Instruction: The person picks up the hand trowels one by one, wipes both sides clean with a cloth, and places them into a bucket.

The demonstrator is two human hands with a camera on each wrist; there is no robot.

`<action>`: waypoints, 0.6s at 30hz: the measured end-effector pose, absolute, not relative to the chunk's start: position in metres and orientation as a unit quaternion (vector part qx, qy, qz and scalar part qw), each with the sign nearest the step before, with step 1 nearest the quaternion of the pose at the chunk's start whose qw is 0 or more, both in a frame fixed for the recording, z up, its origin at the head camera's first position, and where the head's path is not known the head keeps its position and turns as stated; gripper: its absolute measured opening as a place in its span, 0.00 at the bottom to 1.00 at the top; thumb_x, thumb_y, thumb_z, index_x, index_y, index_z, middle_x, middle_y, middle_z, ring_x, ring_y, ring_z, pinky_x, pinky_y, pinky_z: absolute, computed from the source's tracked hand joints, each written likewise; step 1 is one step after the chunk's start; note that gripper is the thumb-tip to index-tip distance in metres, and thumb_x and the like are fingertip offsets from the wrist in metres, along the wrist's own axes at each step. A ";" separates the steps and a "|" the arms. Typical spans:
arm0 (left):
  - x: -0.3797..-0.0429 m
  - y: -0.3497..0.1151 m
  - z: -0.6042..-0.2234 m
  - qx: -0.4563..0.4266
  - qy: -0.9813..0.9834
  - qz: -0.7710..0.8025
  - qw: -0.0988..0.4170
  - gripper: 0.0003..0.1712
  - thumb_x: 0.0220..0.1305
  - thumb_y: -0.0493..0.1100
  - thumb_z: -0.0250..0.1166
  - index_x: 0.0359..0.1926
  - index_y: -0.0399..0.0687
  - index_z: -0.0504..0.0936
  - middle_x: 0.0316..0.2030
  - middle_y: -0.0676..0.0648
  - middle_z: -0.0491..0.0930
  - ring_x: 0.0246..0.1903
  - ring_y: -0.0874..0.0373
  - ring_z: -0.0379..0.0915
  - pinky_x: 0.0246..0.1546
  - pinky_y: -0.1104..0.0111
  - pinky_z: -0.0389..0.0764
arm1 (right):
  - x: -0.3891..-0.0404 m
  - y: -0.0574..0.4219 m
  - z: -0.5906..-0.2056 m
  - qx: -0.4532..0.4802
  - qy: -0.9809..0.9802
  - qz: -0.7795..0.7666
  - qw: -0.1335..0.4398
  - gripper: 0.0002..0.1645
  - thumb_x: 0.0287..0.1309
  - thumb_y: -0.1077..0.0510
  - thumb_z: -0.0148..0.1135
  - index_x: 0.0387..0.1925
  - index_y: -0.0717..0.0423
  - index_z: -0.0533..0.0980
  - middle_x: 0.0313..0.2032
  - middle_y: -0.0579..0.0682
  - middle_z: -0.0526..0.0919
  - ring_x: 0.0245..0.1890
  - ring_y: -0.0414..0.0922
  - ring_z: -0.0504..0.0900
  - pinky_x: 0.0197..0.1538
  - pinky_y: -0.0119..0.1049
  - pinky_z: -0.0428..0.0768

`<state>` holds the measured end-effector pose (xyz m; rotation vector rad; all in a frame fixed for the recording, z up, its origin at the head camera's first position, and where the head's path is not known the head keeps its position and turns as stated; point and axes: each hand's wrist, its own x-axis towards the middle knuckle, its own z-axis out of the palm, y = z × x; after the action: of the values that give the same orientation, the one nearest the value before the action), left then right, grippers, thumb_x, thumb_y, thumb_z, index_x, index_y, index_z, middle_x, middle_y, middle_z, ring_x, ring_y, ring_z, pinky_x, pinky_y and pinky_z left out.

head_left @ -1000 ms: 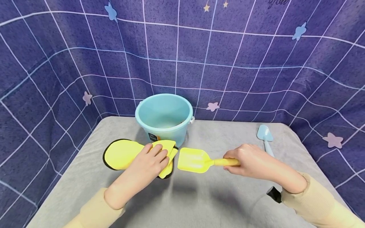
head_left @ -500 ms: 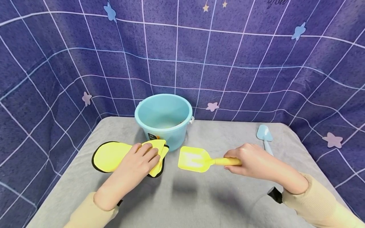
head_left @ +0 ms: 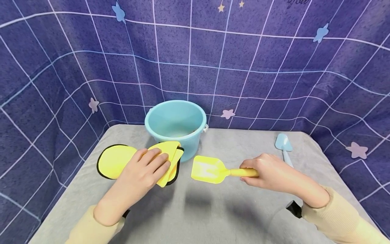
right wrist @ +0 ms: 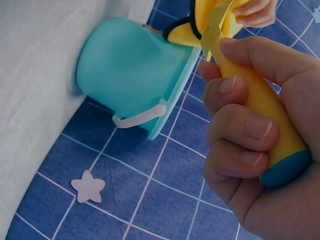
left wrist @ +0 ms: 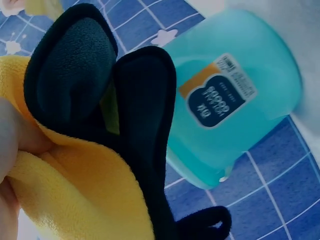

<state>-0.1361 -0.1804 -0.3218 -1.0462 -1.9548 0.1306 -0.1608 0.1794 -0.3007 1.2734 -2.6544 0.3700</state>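
My left hand (head_left: 143, 173) grips a yellow fleecy cloth (head_left: 117, 161) with black edging, just in front of a light blue bucket (head_left: 190, 145). In the left wrist view the cloth (left wrist: 95, 185) is bunched, with a dark lining and a black loop showing. The thumb is mostly hidden in the head view. My right hand (head_left: 268, 171) holds a yellow toy shovel (head_left: 208, 169) by its handle, above the table, with the blade toward the left hand. In the right wrist view its fingers wrap the yellow handle (right wrist: 272, 120), which ends in a blue-green cap.
A small light blue toy spade (head_left: 283, 142) lies at the right of the grey-covered table (head_left: 237, 145). Behind the table hangs a purple-blue grid curtain (head_left: 243, 61) with stars. A white handle (right wrist: 142, 117) is fixed to the bucket's side.
My left hand and the cloth have shifted left, away from the shovel, then slightly up toward the bucket. My right hand and the shovel stay almost in place.
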 end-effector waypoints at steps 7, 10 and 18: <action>-0.131 -0.170 -0.300 -0.434 -0.753 0.042 0.494 0.14 0.62 0.26 0.46 0.33 0.37 0.78 0.34 0.43 0.78 0.38 0.45 0.75 0.34 0.59 0.73 | -0.162 0.178 -0.303 0.422 -0.894 0.125 0.081 0.06 0.48 0.53 0.69 0.28 0.41 0.78 0.15 0.29 0.61 0.15 0.26 0.58 0.17 0.22 0.62; -0.129 -0.164 -0.292 -0.437 -0.739 0.038 0.511 0.13 0.62 0.25 0.47 0.32 0.37 0.79 0.33 0.43 0.79 0.36 0.46 0.76 0.33 0.60 0.73 | -0.163 0.177 -0.303 0.422 -0.895 0.123 0.080 0.06 0.47 0.53 0.69 0.28 0.41 0.78 0.15 0.30 0.62 0.15 0.26 0.58 0.17 0.22 0.62; -0.127 -0.149 -0.278 -0.447 -0.707 0.047 0.546 0.12 0.60 0.25 0.50 0.30 0.38 0.79 0.31 0.44 0.80 0.34 0.48 0.76 0.32 0.62 0.73 | -0.163 0.174 -0.306 0.416 -0.898 0.124 0.073 0.06 0.46 0.53 0.69 0.26 0.41 0.78 0.15 0.29 0.62 0.15 0.26 0.59 0.17 0.22 0.62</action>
<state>-0.1273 -0.1488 -0.2780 -1.0600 -1.6757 0.1113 -0.1634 0.1738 -0.3056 1.2492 -2.6958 0.3725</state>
